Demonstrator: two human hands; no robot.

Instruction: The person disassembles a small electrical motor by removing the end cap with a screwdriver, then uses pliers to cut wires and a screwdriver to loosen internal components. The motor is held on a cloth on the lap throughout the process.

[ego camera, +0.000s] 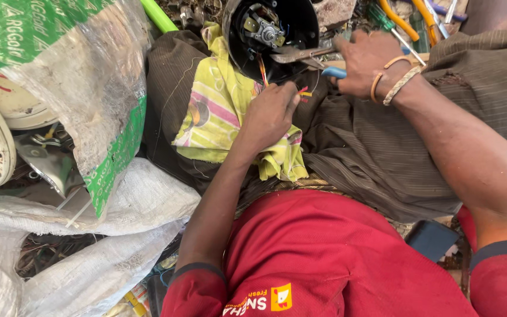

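So the left hand [270, 114] has its fingers pinched together on a bunch of thin red and yellow wires [263, 70] coming out of a round black housing [271, 35] – inside that shell you can see a small metal mechanism [263, 28]. The housing sits in the lap on a yellow-green cloth [218, 111]. The right hand [371, 61] is clamped around blue-handled pliers [309, 57], tips at the housing's edge. Off to the left – woven plastic sacks [83, 88], contents mostly hidden.
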